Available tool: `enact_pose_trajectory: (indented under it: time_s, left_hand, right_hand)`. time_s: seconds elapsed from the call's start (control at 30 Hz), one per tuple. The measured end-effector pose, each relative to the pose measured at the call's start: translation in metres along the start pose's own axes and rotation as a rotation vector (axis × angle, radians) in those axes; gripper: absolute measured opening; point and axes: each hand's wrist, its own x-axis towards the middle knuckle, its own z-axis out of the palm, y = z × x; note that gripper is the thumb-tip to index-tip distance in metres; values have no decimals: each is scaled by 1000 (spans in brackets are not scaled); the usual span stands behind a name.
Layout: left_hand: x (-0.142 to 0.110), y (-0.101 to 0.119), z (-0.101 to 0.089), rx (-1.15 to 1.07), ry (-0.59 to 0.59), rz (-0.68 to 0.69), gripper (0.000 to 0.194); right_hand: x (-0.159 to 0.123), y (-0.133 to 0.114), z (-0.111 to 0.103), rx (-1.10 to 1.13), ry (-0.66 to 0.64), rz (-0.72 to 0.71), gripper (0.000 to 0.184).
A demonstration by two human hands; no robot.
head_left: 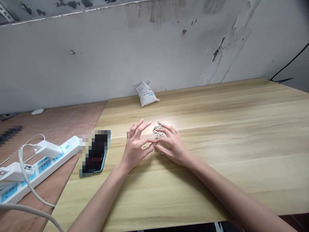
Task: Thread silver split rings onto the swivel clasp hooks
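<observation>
My left hand (136,145) and my right hand (172,145) meet fingertip to fingertip over the wooden table. Between the thumbs and index fingers of both is a small metal ring (156,144), mostly covered by the fingertips. The other fingers of each hand are raised and spread. Just beyond, partly under my right fingers, lies a small heap of silvery metal rings or links (158,130); their exact kind is too small to tell. Another bit of metal (162,154) shows on the table below my right thumb, and a thin ring (145,148) is beside my left thumb.
A phone (96,154), partly blurred out, lies left of my left hand. A white plastic packet (147,95) rests near the wall. On the lower brown surface at left are a power strip (70,145) with plugged chargers (48,149), cables and a white oval object (38,111).
</observation>
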Motion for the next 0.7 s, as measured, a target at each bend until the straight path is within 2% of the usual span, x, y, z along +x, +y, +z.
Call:
enact_pose_trajectory:
  time_s: [0.1, 0.17, 0.3, 0.4, 0.47, 0.57, 0.7]
  left_hand:
    - [1, 1, -1, 21, 17, 6, 11]
    - [0, 0, -2, 29, -3, -21, 11]
    - [-2, -2, -1, 22, -130, -77, 12]
    - [-2, -2, -1, 13, -165, -72, 12]
    - [-1, -1, -2, 13, -127, -61, 12]
    - [1, 2, -3, 5, -52, -23, 12]
    - [1, 4, -4, 2, -7, 36, 12]
  right_hand:
    - [1, 6, -1, -16, 16, -24, 13]
    - [3, 8, -7, -74, 81, -52, 10]
    - [5, 4, -17, -170, 236, -136, 17]
    - [5, -3, -17, -139, 176, -171, 16]
    - [4, -5, -15, -94, 103, -134, 13]
    - [3, -3, -13, -15, -11, -71, 20]
    - [3, 2, -12, 71, -81, -60, 12]
